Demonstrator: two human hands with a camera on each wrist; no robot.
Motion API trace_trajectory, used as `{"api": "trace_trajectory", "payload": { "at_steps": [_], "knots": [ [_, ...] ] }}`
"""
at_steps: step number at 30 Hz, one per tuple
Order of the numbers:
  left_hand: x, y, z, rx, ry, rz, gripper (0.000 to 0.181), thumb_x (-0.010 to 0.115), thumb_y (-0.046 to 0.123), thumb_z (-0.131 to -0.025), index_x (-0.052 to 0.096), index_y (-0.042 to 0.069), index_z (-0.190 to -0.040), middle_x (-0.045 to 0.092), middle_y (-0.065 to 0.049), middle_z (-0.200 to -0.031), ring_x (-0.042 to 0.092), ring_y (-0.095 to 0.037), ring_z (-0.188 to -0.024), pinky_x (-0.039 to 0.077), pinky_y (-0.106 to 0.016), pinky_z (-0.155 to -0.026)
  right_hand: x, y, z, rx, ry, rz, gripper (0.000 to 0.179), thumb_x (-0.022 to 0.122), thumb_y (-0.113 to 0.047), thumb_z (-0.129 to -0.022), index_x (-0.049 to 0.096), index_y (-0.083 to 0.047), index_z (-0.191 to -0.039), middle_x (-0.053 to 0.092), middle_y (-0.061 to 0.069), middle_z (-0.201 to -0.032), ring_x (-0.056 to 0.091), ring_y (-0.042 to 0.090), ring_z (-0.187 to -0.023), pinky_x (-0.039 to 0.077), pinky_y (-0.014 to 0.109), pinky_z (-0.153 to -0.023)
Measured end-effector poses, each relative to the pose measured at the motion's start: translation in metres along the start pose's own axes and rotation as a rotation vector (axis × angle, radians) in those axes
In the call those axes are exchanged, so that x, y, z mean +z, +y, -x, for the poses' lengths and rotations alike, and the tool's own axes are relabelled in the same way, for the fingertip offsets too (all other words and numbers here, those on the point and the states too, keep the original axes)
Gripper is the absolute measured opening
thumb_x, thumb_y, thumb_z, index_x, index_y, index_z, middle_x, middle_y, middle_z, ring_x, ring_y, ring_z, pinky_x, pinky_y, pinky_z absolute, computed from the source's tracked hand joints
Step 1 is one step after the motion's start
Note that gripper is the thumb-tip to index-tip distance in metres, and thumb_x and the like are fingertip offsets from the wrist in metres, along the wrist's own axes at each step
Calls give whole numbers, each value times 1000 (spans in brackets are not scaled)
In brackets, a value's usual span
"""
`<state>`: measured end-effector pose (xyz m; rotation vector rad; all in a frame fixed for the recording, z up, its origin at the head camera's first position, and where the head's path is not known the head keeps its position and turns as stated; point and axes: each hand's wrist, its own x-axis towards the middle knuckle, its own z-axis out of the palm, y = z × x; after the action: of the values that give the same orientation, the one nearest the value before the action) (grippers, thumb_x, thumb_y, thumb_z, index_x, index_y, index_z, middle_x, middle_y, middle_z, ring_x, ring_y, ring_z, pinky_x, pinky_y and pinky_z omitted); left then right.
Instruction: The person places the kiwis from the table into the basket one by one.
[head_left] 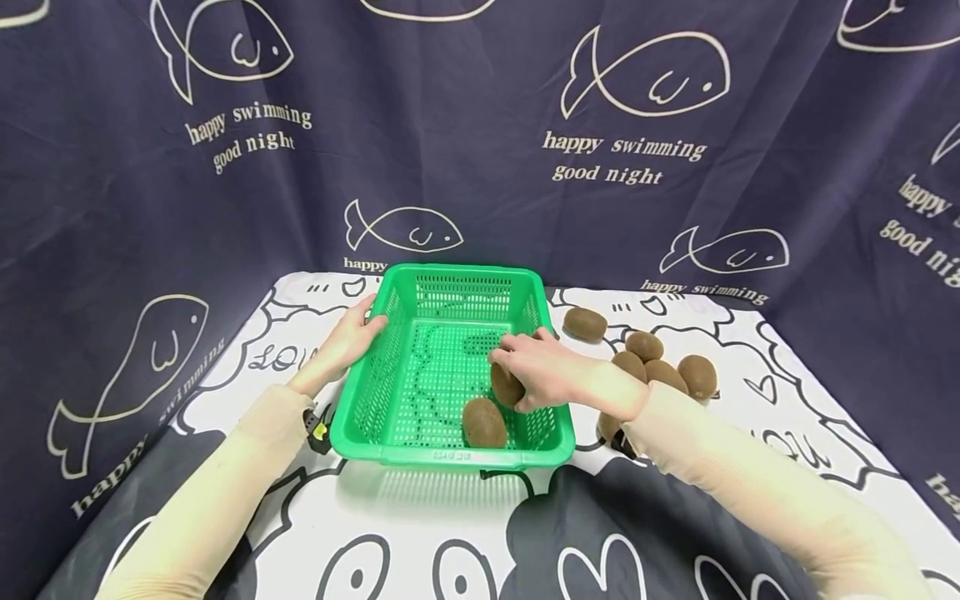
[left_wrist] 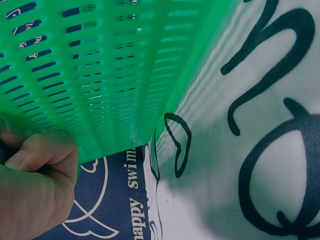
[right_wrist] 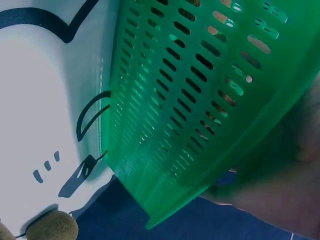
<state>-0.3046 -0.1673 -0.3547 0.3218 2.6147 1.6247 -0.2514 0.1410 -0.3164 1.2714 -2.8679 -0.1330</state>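
A green plastic basket (head_left: 450, 456) with slotted walls stands on the table. My left hand (head_left: 349, 337) grips its left rim, thumb over the edge; in the left wrist view the curled fingers of that hand (left_wrist: 42, 175) show at the rim. Reaching over the right rim, my right hand (head_left: 546, 368) holds a brown kiwi (head_left: 506, 385) inside the basket. Another kiwi (head_left: 484, 422) lies on the basket floor near the front wall. From the right wrist, the basket's outer wall (right_wrist: 175, 100) hides most of the right hand (right_wrist: 280, 195), which is blurred.
Right of the basket lie several loose kiwis, among them one at the back (head_left: 585, 324) and one at the far right (head_left: 698, 377). The right forearm partly covers some of them. A dark fish-print curtain (head_left: 480, 125) hangs behind the patterned tablecloth (head_left: 420, 525).
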Motion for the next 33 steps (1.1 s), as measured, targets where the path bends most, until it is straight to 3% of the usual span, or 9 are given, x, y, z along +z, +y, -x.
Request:
{"api": "trace_trajectory", "payload": {
  "at_steps": [5, 11, 15, 21, 26, 29, 33],
  "knots": [
    [0, 3, 0, -1, 4, -15, 56, 39, 12, -101, 20, 1, -153, 47, -31, -139, 59, -41, -106, 55, -41, -87, -5, 7, 3, 6, 54, -17, 62, 80, -38, -75, 60, -11, -127, 60, 7, -118, 56, 27, -109, 44, 49, -87],
    [0, -9, -7, 16, 23, -29, 58, 41, 14, -100, 20, 4, -153, 48, -29, -139, 60, -40, -108, 54, -45, -92, -15, 32, 18, 50, 333, -74, 40, 73, -27, -82, 66, -5, -114, 65, 11, -108, 62, 27, -96, 52, 46, -80],
    [0, -10, -6, 16, 24, -33, 58, 41, 14, -100, 20, 4, -153, 48, -29, -139, 60, -39, -107, 55, -43, -90, -14, 45, 41, 151, 424, -101, 34, 70, -24, -85, 65, -4, -112, 64, 11, -101, 61, 27, -89, 52, 44, -76],
    [-1, -4, -3, 10, 16, -43, 57, 41, 13, -100, 21, 1, -153, 48, -30, -137, 61, -38, -102, 56, -32, -81, 2, 48, 80, 266, 389, -100, 49, 73, -32, -82, 62, -3, -119, 64, 14, -108, 62, 30, -97, 53, 48, -83],
    [-2, 14, 5, -21, -1, -26, 58, 39, 10, -100, 17, -4, -152, 44, -34, -140, 58, -44, -108, 55, -41, -87, 19, 47, 103, 306, 338, -57, 62, 77, -41, -76, 61, -1, -120, 62, 15, -103, 61, 30, -90, 53, 49, -75],
    [-2, 18, 7, -33, -4, -17, 58, 39, 9, -100, 16, -4, -152, 44, -34, -140, 57, -45, -109, 55, -39, -86, 28, 47, 111, 313, 322, -35, 53, 79, -42, -72, 64, -3, -104, 58, 9, -91, 57, 25, -76, 50, 44, -64],
    [-1, 7, 2, -29, 7, -29, 59, 40, 12, -101, 17, 1, -153, 47, -31, -139, 60, -40, -104, 55, -28, -79, 38, 47, 119, 347, 275, -23, 46, 82, -44, -66, 60, -10, -86, 51, 3, -82, 50, 20, -66, 44, 39, -57]
  ]
}}
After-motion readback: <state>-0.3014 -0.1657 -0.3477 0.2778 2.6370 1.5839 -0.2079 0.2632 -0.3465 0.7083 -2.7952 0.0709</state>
